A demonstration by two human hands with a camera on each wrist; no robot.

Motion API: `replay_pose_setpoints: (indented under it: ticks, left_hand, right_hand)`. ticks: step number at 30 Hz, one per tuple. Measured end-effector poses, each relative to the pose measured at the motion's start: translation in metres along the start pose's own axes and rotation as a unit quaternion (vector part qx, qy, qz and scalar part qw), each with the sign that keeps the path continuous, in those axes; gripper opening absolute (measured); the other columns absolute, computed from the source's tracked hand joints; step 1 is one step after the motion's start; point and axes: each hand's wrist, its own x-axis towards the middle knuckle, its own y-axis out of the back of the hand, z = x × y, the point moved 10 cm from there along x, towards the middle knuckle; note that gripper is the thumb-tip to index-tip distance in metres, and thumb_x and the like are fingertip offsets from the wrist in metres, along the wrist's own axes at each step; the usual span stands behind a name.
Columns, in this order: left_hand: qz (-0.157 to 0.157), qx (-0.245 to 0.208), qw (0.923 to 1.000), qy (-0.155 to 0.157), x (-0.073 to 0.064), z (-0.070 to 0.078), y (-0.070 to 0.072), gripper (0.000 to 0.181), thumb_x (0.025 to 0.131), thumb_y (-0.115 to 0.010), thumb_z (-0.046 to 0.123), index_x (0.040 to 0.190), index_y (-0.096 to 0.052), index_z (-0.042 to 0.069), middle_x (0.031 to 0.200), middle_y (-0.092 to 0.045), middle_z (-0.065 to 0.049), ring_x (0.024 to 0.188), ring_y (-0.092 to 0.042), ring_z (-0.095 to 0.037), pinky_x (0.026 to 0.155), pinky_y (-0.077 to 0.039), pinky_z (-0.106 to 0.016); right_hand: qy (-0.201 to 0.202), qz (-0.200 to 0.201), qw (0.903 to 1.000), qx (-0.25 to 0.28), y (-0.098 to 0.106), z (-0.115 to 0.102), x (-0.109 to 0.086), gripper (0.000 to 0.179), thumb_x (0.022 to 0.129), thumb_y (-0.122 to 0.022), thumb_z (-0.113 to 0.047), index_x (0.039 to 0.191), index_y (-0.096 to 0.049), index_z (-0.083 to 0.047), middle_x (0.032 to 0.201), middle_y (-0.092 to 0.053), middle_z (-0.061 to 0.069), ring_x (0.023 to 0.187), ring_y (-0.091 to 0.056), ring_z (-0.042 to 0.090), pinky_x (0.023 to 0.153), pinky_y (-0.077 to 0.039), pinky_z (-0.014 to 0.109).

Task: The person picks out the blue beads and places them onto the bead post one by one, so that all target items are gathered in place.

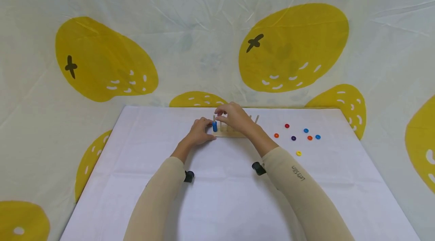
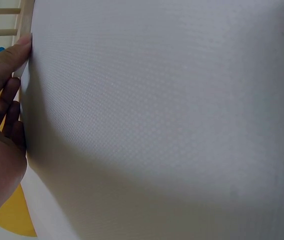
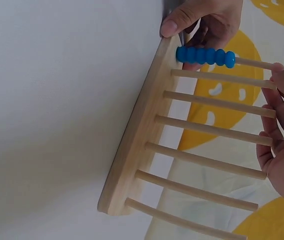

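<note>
A wooden peg board has a row of upright wooden pegs on a long base. Several blue beads are stacked on its end peg, with the peg's upper part bare. My left hand grips the base at that end, thumb on the near side and fingers behind. Over the pegs is my right hand, its thumb and fingers bent near the beaded peg's tip, the thumb apparently touching it. No bead shows between those fingers. In the left wrist view, my left hand holds the base's edge.
Loose beads lie right of the board on the white table: red, orange, dark purple, blue and yellow among them. Behind the table hangs a fruit-patterned cloth.
</note>
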Motion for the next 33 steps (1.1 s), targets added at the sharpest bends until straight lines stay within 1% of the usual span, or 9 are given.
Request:
replay_pose_setpoints:
  ticks: [4, 8, 13, 20, 24, 27, 30, 33]
  left_hand:
    - [0.003, 0.006, 1.0, -0.004, 0.0, 0.002, 0.001, 0.062, 0.083, -0.089, 0.025, 0.136, -0.064, 0.008, 0.128, -0.06, -0.008, 0.124, -0.047, -0.029, 0.111, -0.041, -0.044]
    - [0.007, 0.007, 0.9999, -0.007, 0.0, 0.003, 0.001, 0.062, 0.082, -0.089, 0.024, 0.137, -0.063, 0.007, 0.128, -0.061, -0.009, 0.125, -0.048, -0.03, 0.112, -0.041, -0.044]
    - [0.01, 0.008, 0.9999, -0.002, 0.002, 0.002, 0.001, 0.062, 0.082, -0.089, 0.024, 0.137, -0.063, 0.008, 0.128, -0.061, -0.008, 0.126, -0.047, -0.029, 0.113, -0.04, -0.044]
    - [0.005, 0.008, 0.9999, 0.009, 0.002, 0.0, 0.001, 0.064, 0.083, -0.088, 0.023, 0.14, -0.061, 0.008, 0.13, -0.06, -0.007, 0.129, -0.046, -0.028, 0.116, -0.039, -0.043]
    - [0.007, 0.012, 0.9999, 0.009, 0.001, -0.002, 0.001, 0.065, 0.083, -0.088, 0.023, 0.14, -0.061, 0.008, 0.131, -0.059, -0.008, 0.129, -0.046, -0.028, 0.116, -0.039, -0.042]
    - [0.008, 0.006, 0.9999, 0.007, 0.001, -0.002, 0.001, 0.064, 0.083, -0.088, 0.022, 0.139, -0.062, 0.007, 0.131, -0.059, -0.009, 0.128, -0.046, -0.029, 0.115, -0.039, -0.043]
    - [0.004, -0.002, 1.0, 0.006, 0.001, -0.002, -0.001, 0.064, 0.083, -0.088, 0.022, 0.139, -0.062, 0.007, 0.131, -0.059, -0.009, 0.129, -0.046, -0.03, 0.116, -0.039, -0.044]
    - [0.0, -0.004, 1.0, 0.007, 0.002, -0.002, -0.002, 0.064, 0.083, -0.088, 0.023, 0.139, -0.062, 0.008, 0.132, -0.059, -0.008, 0.13, -0.046, -0.03, 0.116, -0.038, -0.044]
  right_hand:
    - [0.008, 0.005, 0.9999, 0.005, 0.005, 0.001, -0.003, 0.024, 0.096, -0.075, -0.02, 0.116, -0.075, -0.005, 0.104, -0.076, 0.007, 0.103, -0.065, 0.03, 0.094, -0.053, 0.043]
    - [0.015, 0.016, 0.9998, 0.005, 0.013, 0.002, -0.009, 0.025, 0.096, -0.075, -0.02, 0.117, -0.075, -0.006, 0.105, -0.075, 0.007, 0.102, -0.063, 0.027, 0.093, -0.053, 0.042]
    - [0.009, 0.033, 0.9994, 0.007, 0.025, 0.009, -0.021, 0.025, 0.096, -0.075, -0.021, 0.117, -0.074, -0.008, 0.11, -0.074, 0.006, 0.106, -0.063, 0.026, 0.096, -0.054, 0.042]
    - [-0.001, 0.069, 0.9976, 0.005, 0.05, 0.023, -0.043, 0.029, 0.094, -0.077, -0.02, 0.122, -0.073, -0.01, 0.116, -0.073, 0.008, 0.109, -0.063, 0.027, 0.097, -0.055, 0.045]
    - [0.007, 0.1, 0.995, 0.01, 0.065, 0.033, -0.055, 0.032, 0.092, -0.079, -0.017, 0.122, -0.073, -0.008, 0.119, -0.072, 0.01, 0.112, -0.062, 0.028, 0.095, -0.056, 0.046]
    - [0.014, 0.125, 0.992, 0.013, 0.079, 0.04, -0.067, 0.034, 0.09, -0.081, -0.014, 0.122, -0.073, -0.006, 0.121, -0.071, 0.011, 0.114, -0.061, 0.029, 0.093, -0.055, 0.047]
    - [0.013, 0.147, 0.9889, 0.012, 0.091, 0.051, -0.082, 0.035, 0.088, -0.082, -0.01, 0.121, -0.073, -0.004, 0.121, -0.071, 0.013, 0.113, -0.061, 0.031, 0.092, -0.055, 0.048]
    - [-0.003, 0.158, 0.9874, 0.002, 0.099, 0.067, -0.097, 0.035, 0.088, -0.082, -0.01, 0.121, -0.073, -0.004, 0.119, -0.071, 0.013, 0.109, -0.062, 0.031, 0.09, -0.055, 0.05]
